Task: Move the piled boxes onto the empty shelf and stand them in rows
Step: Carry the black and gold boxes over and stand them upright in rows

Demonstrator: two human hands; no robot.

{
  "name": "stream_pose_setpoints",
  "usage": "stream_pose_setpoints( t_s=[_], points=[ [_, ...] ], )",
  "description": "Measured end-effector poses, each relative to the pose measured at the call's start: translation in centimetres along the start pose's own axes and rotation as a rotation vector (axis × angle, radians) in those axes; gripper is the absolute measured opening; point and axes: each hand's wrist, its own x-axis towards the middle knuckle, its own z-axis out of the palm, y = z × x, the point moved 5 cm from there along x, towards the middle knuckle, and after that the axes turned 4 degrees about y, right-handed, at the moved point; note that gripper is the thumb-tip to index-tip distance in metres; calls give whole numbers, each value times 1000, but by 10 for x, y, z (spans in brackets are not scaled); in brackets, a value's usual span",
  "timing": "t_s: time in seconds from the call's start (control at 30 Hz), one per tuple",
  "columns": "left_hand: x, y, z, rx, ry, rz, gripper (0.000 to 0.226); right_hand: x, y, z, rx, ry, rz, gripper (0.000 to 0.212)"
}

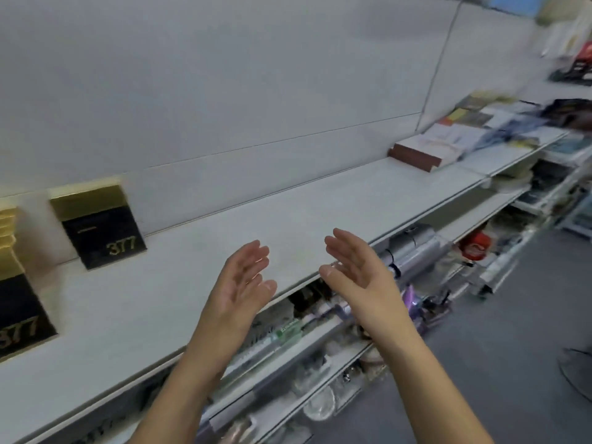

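A white shelf (288,219) runs from lower left to upper right. At its left stand black boxes with gold tops marked 377: one row (99,225) near the back wall, another (19,302) at the frame's left edge. Further right on the shelf lies a pile of flat boxes (455,139), the nearest with a brown edge (413,157). My left hand (243,283) and my right hand (352,267) hover over the shelf's front edge, palms facing each other, fingers apart, holding nothing.
Lower shelves (320,347) below hold rolls, wrapped goods and small items. A red object (477,246) sits on a lower shelf to the right. Grey floor (480,363) lies at lower right, with a dark round thing (576,370) at its edge.
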Motion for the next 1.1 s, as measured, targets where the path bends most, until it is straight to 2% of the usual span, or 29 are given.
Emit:
stream_pose_setpoints(
  t_s=[0.23,0.33,0.4,0.63,0.73,0.83,1.1],
  points=[
    [37,-12,151,-19,-124,19,64,13,17,-162,-20,166,-15,56],
    [49,-11,220,-22,-194,18,78,23,23,-225,-3,223,-28,54],
    [59,-12,255,-18,-215,8,80,30,29,-258,4,254,-22,55],
    [105,-32,343,27,-295,-15,75,65,64,-332,19,307,26,51],
    [137,-44,382,35,-344,-15,65,89,81,-357,-2,334,57,55],
    [174,-59,425,-4,-391,-5,52,118,96,-390,-36,375,81,45],
    [253,-74,546,-73,-510,-17,47,190,109,-482,-112,501,111,42]
  ],
)
